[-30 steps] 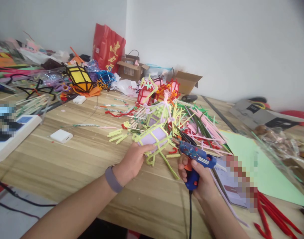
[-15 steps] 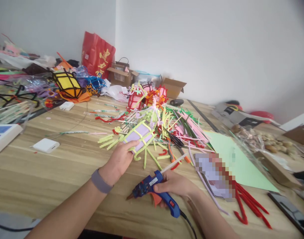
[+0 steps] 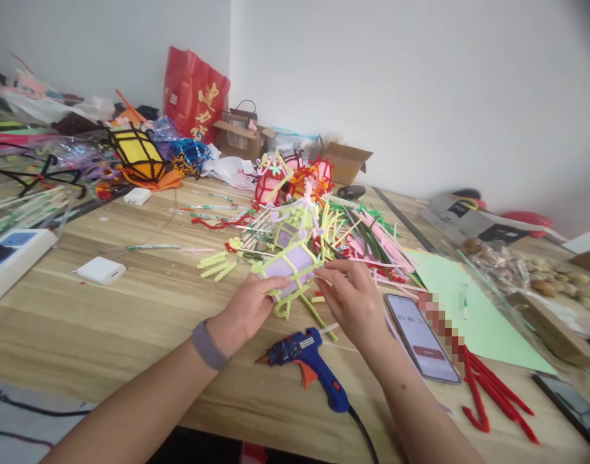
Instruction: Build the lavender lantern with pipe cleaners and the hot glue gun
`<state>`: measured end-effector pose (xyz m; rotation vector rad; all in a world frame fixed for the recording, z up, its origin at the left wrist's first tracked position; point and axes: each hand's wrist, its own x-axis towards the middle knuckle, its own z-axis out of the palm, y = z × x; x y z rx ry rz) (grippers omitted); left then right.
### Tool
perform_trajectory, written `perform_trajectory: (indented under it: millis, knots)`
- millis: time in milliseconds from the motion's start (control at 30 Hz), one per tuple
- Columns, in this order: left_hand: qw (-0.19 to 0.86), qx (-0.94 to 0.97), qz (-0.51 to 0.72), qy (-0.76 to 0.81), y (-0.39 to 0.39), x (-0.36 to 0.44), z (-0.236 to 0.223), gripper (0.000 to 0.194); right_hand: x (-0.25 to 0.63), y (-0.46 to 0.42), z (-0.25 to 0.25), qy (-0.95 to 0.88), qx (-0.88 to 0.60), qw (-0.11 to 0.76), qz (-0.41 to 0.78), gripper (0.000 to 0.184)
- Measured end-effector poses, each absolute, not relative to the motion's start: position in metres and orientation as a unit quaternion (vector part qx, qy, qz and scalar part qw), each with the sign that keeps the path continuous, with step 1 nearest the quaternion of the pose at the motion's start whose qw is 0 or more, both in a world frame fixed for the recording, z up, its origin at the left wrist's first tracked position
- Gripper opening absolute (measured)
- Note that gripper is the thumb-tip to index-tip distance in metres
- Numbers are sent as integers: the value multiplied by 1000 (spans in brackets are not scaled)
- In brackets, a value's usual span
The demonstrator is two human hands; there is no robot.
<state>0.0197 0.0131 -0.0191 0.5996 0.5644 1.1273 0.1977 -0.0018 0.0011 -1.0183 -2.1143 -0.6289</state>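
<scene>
Lilac lantern (image 3: 302, 263) with a yellow-green frame, held tilted above the table (image 3: 130, 328) near the centre of the view. The left hand (image 3: 249, 306) grips its left end, thumb across the near side; the right hand (image 3: 355, 299) has its fingertips drawn narrow at the right edge, and whether they pinch anything cannot be told. Nearer the table's front edge lies the glue gun (image 3: 297, 351), nozzle leftward. Wood surface extends leftward from the left hand to the white charger (image 3: 101, 270). Beyond the lantern, loose stems (image 3: 376, 238) crowd the room; rightward, a phone (image 3: 423, 338) borders the right forearm.
</scene>
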Motion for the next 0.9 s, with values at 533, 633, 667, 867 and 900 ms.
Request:
perform_trajectory:
  millis: [533, 633, 667, 867, 900]
  knots:
    - [792, 198, 484, 315, 6, 26, -12, 15, 206, -3, -7, -824, -341, 371, -259, 13]
    - [792, 189, 483, 322, 5, 26, -12, 16, 207, -4, -5, -823, -338, 377, -256, 10]
    - [791, 190, 485, 321, 5, 25, -12, 16, 207, -5, -5, -823, -341, 376, -256, 9]
    - [796, 219, 481, 296, 6, 25, -19, 15, 208, -6, -5, -829, -361, 354, -238, 10]
    - [796, 224, 481, 291, 7, 25, -21, 16, 208, -6, -5, -830, -360, 355, -236, 11]
